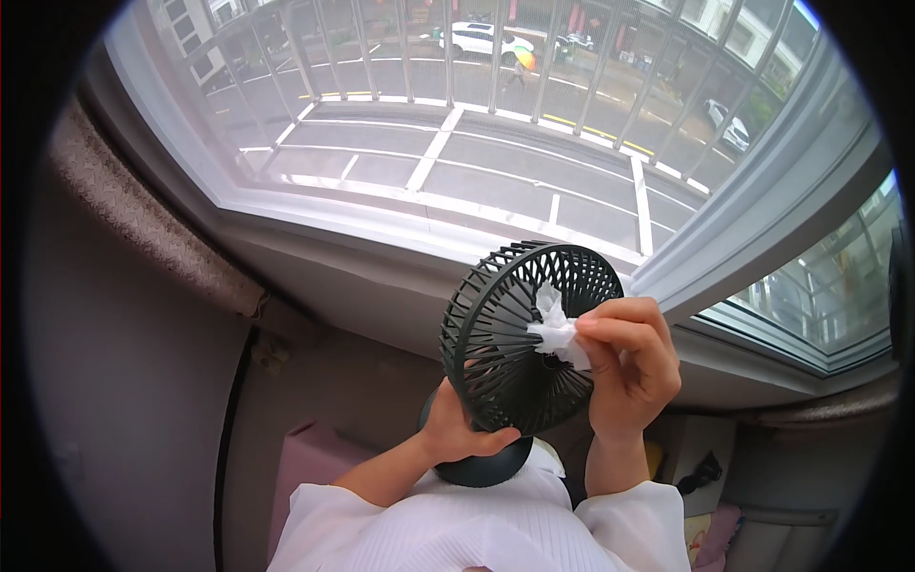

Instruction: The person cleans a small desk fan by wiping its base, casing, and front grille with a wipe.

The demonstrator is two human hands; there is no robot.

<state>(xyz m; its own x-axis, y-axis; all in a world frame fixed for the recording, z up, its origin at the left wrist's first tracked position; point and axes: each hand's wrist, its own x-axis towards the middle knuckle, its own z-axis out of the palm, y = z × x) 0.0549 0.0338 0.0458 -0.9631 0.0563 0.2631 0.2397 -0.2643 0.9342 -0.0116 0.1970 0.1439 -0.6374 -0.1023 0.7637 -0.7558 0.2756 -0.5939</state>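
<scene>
A small dark green desk fan (496,329) with a round slatted guard and a round base (486,465) is held up in front of my chest, its grille tilted toward the right. My left hand (457,427) grips it low on the left, thumb across the front beneath the guard; some of the fingers are hidden behind it. With thumb and fingertips my right hand (631,357) pinches a crumpled white tissue (558,329). The tissue lies against the fan's grille near its centre.
Ahead is a window (429,172) with upright bars, its white sill (362,229) just beyond the fan. A rolled curtain (152,214) hangs at the left. Something pink (310,467) stands at lower left; a small black object (701,474) rests on a surface at lower right.
</scene>
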